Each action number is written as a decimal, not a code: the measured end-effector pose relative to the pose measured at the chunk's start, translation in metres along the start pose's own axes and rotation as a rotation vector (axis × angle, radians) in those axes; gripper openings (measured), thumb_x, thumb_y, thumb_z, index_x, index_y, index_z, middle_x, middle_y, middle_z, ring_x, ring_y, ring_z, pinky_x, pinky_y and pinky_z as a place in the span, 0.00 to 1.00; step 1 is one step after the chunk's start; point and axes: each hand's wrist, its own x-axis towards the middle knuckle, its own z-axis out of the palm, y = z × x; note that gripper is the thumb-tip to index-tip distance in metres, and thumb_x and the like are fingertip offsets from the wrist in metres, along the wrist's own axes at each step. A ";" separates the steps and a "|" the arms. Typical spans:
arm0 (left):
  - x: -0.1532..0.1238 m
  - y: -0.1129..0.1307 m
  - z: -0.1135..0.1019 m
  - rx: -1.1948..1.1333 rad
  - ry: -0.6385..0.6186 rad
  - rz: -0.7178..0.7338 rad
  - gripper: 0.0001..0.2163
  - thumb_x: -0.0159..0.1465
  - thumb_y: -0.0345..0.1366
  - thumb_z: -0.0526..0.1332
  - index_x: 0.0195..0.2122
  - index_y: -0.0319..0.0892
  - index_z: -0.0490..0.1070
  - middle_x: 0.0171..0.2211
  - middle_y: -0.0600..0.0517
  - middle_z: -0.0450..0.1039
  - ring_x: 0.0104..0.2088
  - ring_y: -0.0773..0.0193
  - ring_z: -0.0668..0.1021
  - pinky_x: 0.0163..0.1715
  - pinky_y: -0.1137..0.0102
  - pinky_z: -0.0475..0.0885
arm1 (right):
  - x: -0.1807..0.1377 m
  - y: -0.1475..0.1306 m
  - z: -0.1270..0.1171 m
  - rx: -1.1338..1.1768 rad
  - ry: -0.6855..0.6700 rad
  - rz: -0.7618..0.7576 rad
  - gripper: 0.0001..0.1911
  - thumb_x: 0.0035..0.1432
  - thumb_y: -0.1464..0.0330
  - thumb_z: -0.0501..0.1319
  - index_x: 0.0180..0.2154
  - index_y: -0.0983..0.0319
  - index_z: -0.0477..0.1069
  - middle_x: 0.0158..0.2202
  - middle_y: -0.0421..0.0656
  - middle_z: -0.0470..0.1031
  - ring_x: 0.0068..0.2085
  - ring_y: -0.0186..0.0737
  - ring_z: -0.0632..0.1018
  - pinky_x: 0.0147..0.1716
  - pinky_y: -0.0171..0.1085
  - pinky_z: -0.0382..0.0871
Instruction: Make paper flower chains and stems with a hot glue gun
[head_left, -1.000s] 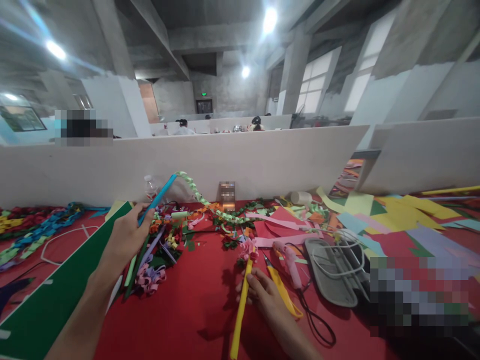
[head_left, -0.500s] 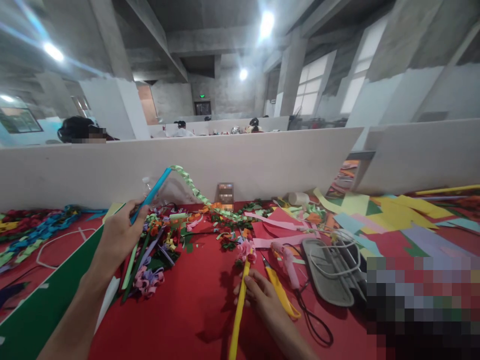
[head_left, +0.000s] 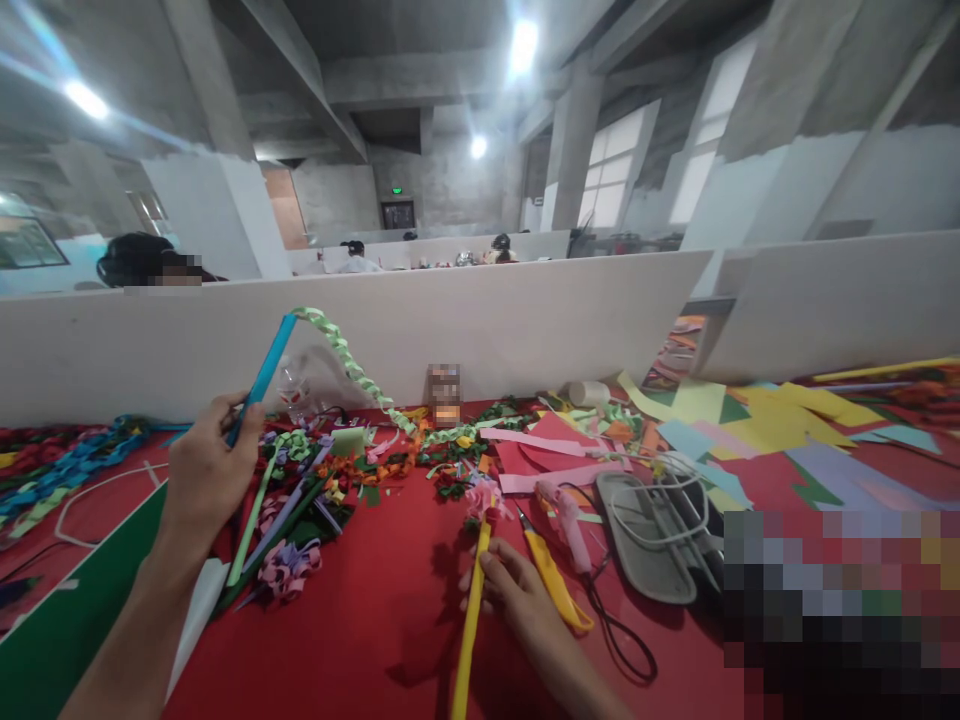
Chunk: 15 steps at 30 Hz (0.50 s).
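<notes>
My left hand (head_left: 214,465) is closed around a blue paper stick (head_left: 266,375), which tilts up to the right. From its upper tip a light green paper chain (head_left: 341,350) curves down to the pile of paper flowers at the back. My right hand (head_left: 517,590) pinches a yellow paper stick (head_left: 471,625) low over the red tabletop. A pink paper flower (head_left: 484,500) is at the upper end of that stick. Right of my right hand lie a yellow-handled pointed tool (head_left: 551,575) and a pink glue gun (head_left: 571,530). Under my left hand are paper flowers on stems (head_left: 289,568).
A white partition (head_left: 495,320) stands across the back, with other people's heads beyond it. A grey tray (head_left: 645,540) with a white cord lies at the right. Coloured paper sheets (head_left: 795,420) spread at the back right. A green board (head_left: 82,600) slants along the left.
My left hand has moved left with the blue stick, drawing the green chain's upper end left and up. My right hand keeps its pinch on the yellow stick. The view has shifted slightly.
</notes>
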 end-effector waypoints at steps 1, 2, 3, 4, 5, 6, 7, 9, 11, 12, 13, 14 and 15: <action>0.000 -0.003 0.000 0.001 0.007 -0.003 0.18 0.67 0.49 0.54 0.50 0.46 0.74 0.36 0.47 0.81 0.42 0.50 0.82 0.42 0.62 0.74 | 0.000 0.001 0.000 0.001 -0.001 0.004 0.29 0.50 0.42 0.68 0.36 0.60 0.66 0.29 0.42 0.80 0.29 0.40 0.80 0.32 0.37 0.70; 0.001 -0.006 0.000 0.006 0.021 -0.011 0.18 0.67 0.49 0.55 0.50 0.46 0.74 0.36 0.47 0.81 0.43 0.49 0.82 0.43 0.61 0.74 | 0.001 0.001 0.000 0.002 0.000 0.009 0.30 0.49 0.42 0.69 0.36 0.60 0.66 0.29 0.42 0.80 0.29 0.40 0.80 0.32 0.38 0.71; 0.002 -0.010 -0.001 0.014 0.039 -0.021 0.18 0.66 0.49 0.55 0.50 0.46 0.74 0.36 0.47 0.81 0.43 0.49 0.82 0.43 0.61 0.74 | 0.001 0.002 0.000 0.005 0.002 0.015 0.30 0.48 0.42 0.69 0.36 0.59 0.66 0.29 0.41 0.79 0.29 0.41 0.80 0.33 0.38 0.71; 0.003 -0.015 -0.001 0.023 0.061 -0.032 0.18 0.66 0.49 0.55 0.50 0.46 0.74 0.37 0.47 0.81 0.44 0.49 0.82 0.44 0.61 0.75 | 0.001 0.002 0.000 0.006 0.006 0.021 0.30 0.48 0.42 0.69 0.36 0.59 0.66 0.29 0.41 0.79 0.29 0.41 0.80 0.33 0.39 0.71; 0.004 -0.020 -0.002 0.031 0.079 -0.044 0.18 0.66 0.49 0.55 0.50 0.46 0.74 0.37 0.47 0.81 0.44 0.49 0.82 0.44 0.60 0.75 | 0.001 0.002 0.000 0.001 0.015 0.023 0.30 0.48 0.42 0.69 0.36 0.59 0.66 0.28 0.41 0.79 0.29 0.40 0.80 0.33 0.38 0.71; 0.006 -0.025 -0.002 0.034 0.098 -0.059 0.19 0.66 0.49 0.55 0.50 0.45 0.74 0.37 0.46 0.81 0.45 0.48 0.82 0.45 0.60 0.75 | 0.000 0.002 0.001 -0.009 0.023 0.026 0.30 0.48 0.42 0.69 0.36 0.59 0.66 0.28 0.40 0.79 0.29 0.40 0.79 0.32 0.37 0.70; 0.007 -0.030 -0.002 0.037 0.114 -0.073 0.20 0.65 0.49 0.54 0.51 0.45 0.74 0.38 0.46 0.81 0.45 0.48 0.82 0.45 0.60 0.75 | 0.000 0.002 0.001 -0.021 0.033 0.029 0.30 0.49 0.42 0.68 0.36 0.59 0.66 0.28 0.40 0.78 0.29 0.39 0.79 0.31 0.36 0.68; 0.008 -0.040 0.000 0.051 0.111 -0.098 0.21 0.65 0.50 0.53 0.51 0.43 0.74 0.40 0.44 0.81 0.46 0.47 0.81 0.46 0.59 0.75 | -0.001 0.001 0.003 -0.039 0.047 0.030 0.30 0.49 0.42 0.68 0.37 0.59 0.66 0.27 0.39 0.78 0.29 0.38 0.79 0.29 0.34 0.66; 0.007 -0.046 0.003 0.094 -0.004 -0.098 0.22 0.66 0.50 0.53 0.51 0.42 0.74 0.41 0.42 0.81 0.46 0.46 0.81 0.45 0.59 0.75 | -0.002 0.001 0.004 -0.049 0.049 0.027 0.30 0.49 0.42 0.68 0.37 0.60 0.66 0.27 0.39 0.78 0.28 0.38 0.78 0.28 0.33 0.64; 0.006 -0.047 0.004 0.116 -0.078 -0.088 0.21 0.66 0.50 0.53 0.50 0.42 0.75 0.42 0.42 0.81 0.46 0.46 0.81 0.45 0.59 0.75 | -0.002 0.001 0.004 -0.054 0.046 0.023 0.30 0.49 0.42 0.68 0.37 0.60 0.66 0.28 0.39 0.78 0.29 0.37 0.79 0.28 0.33 0.64; 0.006 -0.048 0.005 0.134 -0.134 -0.079 0.21 0.66 0.50 0.53 0.50 0.43 0.75 0.42 0.42 0.81 0.46 0.46 0.81 0.44 0.59 0.74 | -0.002 0.001 0.004 -0.058 0.044 0.018 0.29 0.50 0.42 0.68 0.37 0.60 0.66 0.28 0.40 0.78 0.29 0.37 0.79 0.28 0.33 0.64; 0.006 -0.048 0.006 0.143 -0.152 -0.073 0.21 0.66 0.50 0.53 0.50 0.43 0.75 0.43 0.43 0.81 0.46 0.46 0.81 0.44 0.60 0.74 | -0.002 0.002 0.004 -0.059 0.040 0.015 0.29 0.50 0.42 0.68 0.37 0.60 0.66 0.28 0.40 0.78 0.29 0.38 0.79 0.28 0.33 0.64; 0.008 -0.047 0.005 0.140 -0.127 -0.071 0.21 0.67 0.50 0.53 0.50 0.43 0.75 0.42 0.43 0.81 0.46 0.46 0.81 0.44 0.60 0.74 | -0.001 0.003 0.003 -0.058 0.035 0.013 0.29 0.50 0.42 0.68 0.37 0.60 0.66 0.28 0.40 0.79 0.30 0.38 0.79 0.28 0.33 0.64</action>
